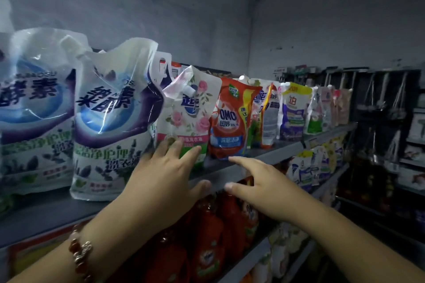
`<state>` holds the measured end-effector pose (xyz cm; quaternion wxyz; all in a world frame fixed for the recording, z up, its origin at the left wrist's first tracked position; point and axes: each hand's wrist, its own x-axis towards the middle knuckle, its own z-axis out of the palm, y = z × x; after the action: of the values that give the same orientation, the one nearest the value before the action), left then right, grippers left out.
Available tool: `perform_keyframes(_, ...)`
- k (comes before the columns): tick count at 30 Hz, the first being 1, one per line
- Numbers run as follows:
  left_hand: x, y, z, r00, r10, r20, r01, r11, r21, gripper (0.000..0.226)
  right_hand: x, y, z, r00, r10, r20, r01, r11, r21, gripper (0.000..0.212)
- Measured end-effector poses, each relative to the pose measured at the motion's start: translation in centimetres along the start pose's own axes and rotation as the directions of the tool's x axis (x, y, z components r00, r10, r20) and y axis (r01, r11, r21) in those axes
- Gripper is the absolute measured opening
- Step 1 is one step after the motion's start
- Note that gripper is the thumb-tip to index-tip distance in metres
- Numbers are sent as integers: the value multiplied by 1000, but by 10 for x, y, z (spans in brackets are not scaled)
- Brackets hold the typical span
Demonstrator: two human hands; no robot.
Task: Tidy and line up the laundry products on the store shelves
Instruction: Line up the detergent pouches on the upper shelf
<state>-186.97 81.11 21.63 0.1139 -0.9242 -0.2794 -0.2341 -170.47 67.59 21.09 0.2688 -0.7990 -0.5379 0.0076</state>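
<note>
Now both hands are up at the top shelf [230, 173], and everything turns on the floral pouch [188, 112]: it stands straight ahead of the left hand [161, 172], long axis upright but tipped a little to the right, spout corner folded over. The left hand's straight fingers [170, 147] press its lower front, holding nothing. The right hand [259, 181] is spread and empty, forefinger reaching just below the red pouch [230, 119] next door (whether it touches, I cannot tell). So the left is nearer the floral one. Crowding it on the left is the big white-and-purple bag [110, 119], leaning in; red bottles [207, 236] sit on the shelf below.
</note>
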Motion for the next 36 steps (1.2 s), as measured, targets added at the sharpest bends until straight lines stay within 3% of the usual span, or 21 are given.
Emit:
perform_keyframes(3,16,0,13,998,-49,-45,52,995,83,74,41,9,10,999,5,-42,3,982,190,58)
perform_keyframes(6,21,-1,27,990,-74,-120,81,995,57,69,84,11,18,995,10,-103,28,933,358,45)
perform_keyframes(9,20,-4,37,980,-67,-188,82,994,75,66,124,8,27,997,5,-76,40,809,587,15)
perform_keyframes(11,17,-5,42,974,-67,-218,81,995,57,65,143,8,38,998,-22,-54,53,734,677,10)
perform_keyframes(13,13,-4,47,970,-72,-232,77,997,12,64,157,11,50,989,-66,-131,139,709,691,6)
perform_keyframes(16,8,-6,54,961,-97,-259,53,984,-172,62,160,9,54,969,-118,-218,245,587,772,7)
perform_keyframes(19,6,-5,56,907,-159,-389,37,952,-303,65,154,3,44,944,-143,-298,330,459,825,19)
perform_keyframes(22,9,15,54,842,-293,-454,88,903,-421,78,143,9,18,905,-81,-417,414,396,820,28)
perform_keyframes(24,14,37,51,814,-411,-411,128,816,-564,90,132,22,0,900,-57,-431,427,299,853,29)
perform_keyframes(26,20,62,43,832,-479,-281,134,664,-736,100,115,35,-14,914,-94,-394,405,221,887,29)
perform_keyframes(29,22,103,39,906,-389,-167,-32,329,-944,94,88,59,-25,937,-175,-304,330,146,933,28)
perform_keyframes(32,17,137,53,904,-423,-52,-55,4,-998,80,70,88,-25,958,-225,-176,200,86,976,37)
perform_keyframes(34,17,145,71,877,-481,11,-33,-83,-996,77,61,111,-20,962,-255,-94,139,162,977,36)
perform_keyframes(36,21,146,87,814,-564,137,79,-125,-989,87,53,134,-12,956,-294,-13,103,292,951,26)
